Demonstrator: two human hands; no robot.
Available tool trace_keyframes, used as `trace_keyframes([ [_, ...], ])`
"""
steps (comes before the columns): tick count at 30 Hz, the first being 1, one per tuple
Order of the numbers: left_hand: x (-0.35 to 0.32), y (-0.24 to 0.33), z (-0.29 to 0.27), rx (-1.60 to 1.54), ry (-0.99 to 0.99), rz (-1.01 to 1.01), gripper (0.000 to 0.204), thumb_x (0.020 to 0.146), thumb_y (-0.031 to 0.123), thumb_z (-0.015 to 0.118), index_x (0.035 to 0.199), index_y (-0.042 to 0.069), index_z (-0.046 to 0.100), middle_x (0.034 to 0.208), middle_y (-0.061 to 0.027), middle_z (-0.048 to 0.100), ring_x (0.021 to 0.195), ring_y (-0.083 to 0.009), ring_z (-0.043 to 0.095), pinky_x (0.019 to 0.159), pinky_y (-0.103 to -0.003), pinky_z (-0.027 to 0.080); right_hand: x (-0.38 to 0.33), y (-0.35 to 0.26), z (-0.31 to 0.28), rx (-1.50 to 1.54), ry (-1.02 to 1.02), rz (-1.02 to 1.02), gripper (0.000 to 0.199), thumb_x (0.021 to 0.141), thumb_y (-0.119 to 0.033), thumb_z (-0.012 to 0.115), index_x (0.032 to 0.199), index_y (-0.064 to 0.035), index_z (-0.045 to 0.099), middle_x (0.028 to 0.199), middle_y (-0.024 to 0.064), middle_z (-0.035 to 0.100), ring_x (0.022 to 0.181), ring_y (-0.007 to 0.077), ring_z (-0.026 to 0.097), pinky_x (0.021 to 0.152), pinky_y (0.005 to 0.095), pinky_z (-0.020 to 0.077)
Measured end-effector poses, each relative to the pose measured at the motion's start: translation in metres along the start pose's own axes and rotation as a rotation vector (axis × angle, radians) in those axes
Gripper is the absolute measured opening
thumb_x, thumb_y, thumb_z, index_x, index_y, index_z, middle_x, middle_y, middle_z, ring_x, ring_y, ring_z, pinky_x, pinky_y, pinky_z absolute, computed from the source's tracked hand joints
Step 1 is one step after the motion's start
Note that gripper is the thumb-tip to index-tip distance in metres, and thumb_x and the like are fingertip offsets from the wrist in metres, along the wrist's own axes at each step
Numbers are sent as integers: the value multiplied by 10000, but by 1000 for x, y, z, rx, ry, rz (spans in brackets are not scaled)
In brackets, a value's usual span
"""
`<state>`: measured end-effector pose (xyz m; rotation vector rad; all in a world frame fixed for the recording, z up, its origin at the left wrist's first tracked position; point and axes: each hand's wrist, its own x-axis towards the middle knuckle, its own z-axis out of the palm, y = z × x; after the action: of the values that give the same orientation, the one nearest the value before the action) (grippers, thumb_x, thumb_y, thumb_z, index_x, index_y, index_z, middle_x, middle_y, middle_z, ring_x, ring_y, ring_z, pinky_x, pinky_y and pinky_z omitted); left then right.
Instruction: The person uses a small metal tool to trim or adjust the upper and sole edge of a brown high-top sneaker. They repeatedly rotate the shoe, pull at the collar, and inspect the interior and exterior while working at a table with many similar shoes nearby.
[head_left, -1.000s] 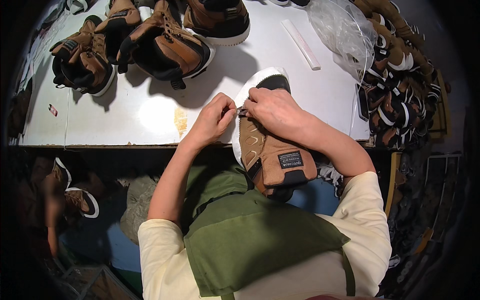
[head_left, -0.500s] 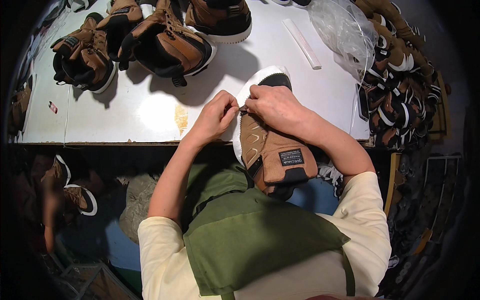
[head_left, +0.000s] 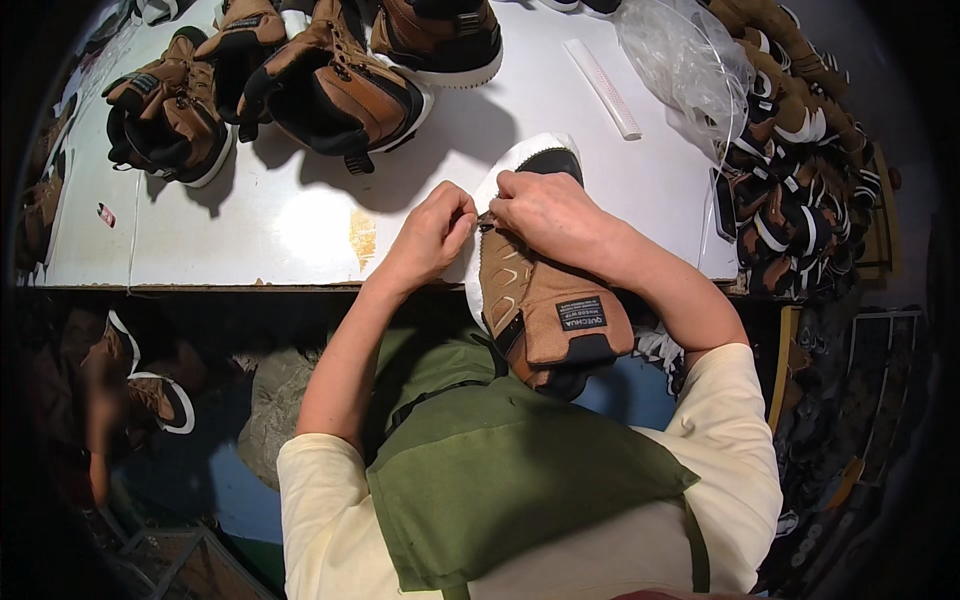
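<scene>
Meeting over a matte brown, white-rimmed shoe point(head_left: 550, 290): curled hands point(head_left: 430, 234) point(head_left: 552, 214).

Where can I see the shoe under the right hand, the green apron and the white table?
Shoe point(head_left: 550, 305): head view, on its brown upper.
Green apron point(head_left: 510, 485): head view, on its front cloth.
White table point(head_left: 645, 195): head view, on its bare top.

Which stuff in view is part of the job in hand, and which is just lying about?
In the job:
- brown shoe
- left hand, at the shoe's side
- right hand, over its upper

Apparently just lying about, untouched:
- shoes at upper left
- white strip
- clear plastic bag
- shoe pile at right
</scene>
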<state>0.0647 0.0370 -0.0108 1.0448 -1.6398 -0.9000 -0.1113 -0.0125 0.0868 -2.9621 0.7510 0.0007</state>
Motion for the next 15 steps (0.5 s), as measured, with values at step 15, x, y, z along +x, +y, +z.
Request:
trace_keyframes([
  [15, -1, 3, 1, 50, 16, -2, 68, 855, 39, 555, 863, -8, 507, 806, -117, 508, 681, -231, 509, 633, -316, 434, -1, 3, 4, 7, 28, 13, 127, 731, -135, 593, 685, -33, 652, 769, 125, 580, 730, 291, 629, 618, 394, 515],
])
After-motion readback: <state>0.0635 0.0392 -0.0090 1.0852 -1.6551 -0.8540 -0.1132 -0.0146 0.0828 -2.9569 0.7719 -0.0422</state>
